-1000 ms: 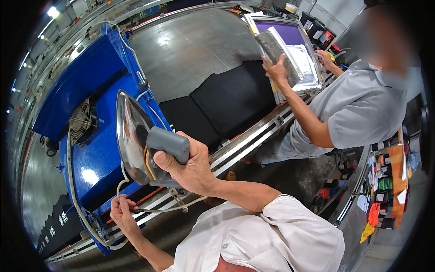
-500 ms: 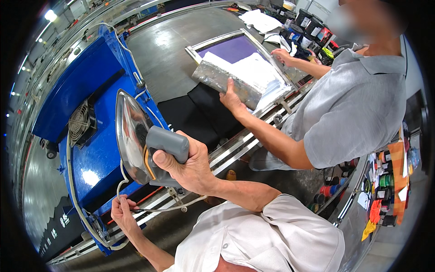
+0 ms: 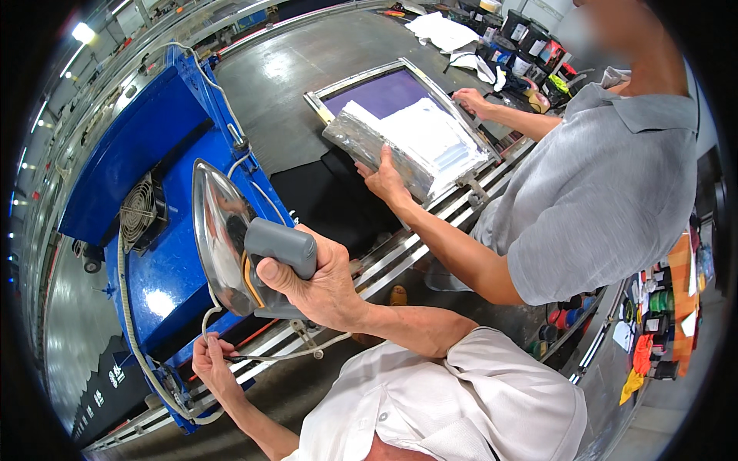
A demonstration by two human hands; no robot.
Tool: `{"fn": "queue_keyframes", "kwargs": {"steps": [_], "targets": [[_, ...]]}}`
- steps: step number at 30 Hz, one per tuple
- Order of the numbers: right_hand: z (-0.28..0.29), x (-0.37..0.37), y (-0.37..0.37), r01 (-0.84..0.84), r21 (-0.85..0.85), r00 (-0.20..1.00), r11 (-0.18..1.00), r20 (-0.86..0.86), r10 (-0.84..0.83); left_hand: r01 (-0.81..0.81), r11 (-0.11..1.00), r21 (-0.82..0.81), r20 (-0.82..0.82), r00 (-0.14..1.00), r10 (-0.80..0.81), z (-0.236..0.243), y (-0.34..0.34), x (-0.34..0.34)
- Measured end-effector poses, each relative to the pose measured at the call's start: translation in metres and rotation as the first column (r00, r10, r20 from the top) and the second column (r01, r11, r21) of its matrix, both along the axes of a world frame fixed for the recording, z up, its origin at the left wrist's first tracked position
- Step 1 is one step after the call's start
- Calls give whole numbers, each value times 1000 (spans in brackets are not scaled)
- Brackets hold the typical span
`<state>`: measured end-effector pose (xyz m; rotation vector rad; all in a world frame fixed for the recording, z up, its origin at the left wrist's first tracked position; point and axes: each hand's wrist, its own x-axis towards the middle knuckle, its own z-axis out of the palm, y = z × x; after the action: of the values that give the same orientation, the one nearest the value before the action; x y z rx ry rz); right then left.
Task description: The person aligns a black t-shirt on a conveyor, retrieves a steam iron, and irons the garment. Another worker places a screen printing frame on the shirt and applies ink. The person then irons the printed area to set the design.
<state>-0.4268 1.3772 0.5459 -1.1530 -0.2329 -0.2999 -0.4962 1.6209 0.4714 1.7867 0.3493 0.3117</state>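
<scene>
My right hand is wrapped round the dark grey handle of a clothes iron, thumb on the near side. The iron is raised and tilted, its shiny metal body pointing up and away, in front of a blue machine. Lower left, my left hand pinches the iron's pale cord between thumb and fingers. A stretch of cord runs from there to the right, below the iron.
The blue machine with a round fan stands at the left. At the right, a co-worker in a grey shirt holds a stained metal plate over a purple-meshed screen frame. Black cloth lies between; metal rails cross below.
The co-worker's hands, plate and frame have shifted slightly. My hands keep hold of the iron and its cord, with almost no movement.
</scene>
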Motion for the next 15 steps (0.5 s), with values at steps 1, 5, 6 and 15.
{"fn": "queue_keyframes", "kwargs": {"steps": [1, 5, 6, 15], "targets": [[-1, 0, 0, 1, -1, 1000, 1000, 2, -1, 3, 1000, -4, 3, 1000, -3, 1, 0, 0], [-3, 1, 2, -5, 13, 1000, 1000, -3, 5, 7, 1000, -16, 9, 1000, -7, 3, -1, 1], [-2, 1, 1, -8, 9, 1000, 1000, -12, 8, 6, 1000, -17, 9, 1000, -6, 3, -1, 1], [-5, 2, 4, -31, 13, 999, 999, -17, 31, -3, 1000, -1, -3, 1000, 3, 3, -1, 0]]}}
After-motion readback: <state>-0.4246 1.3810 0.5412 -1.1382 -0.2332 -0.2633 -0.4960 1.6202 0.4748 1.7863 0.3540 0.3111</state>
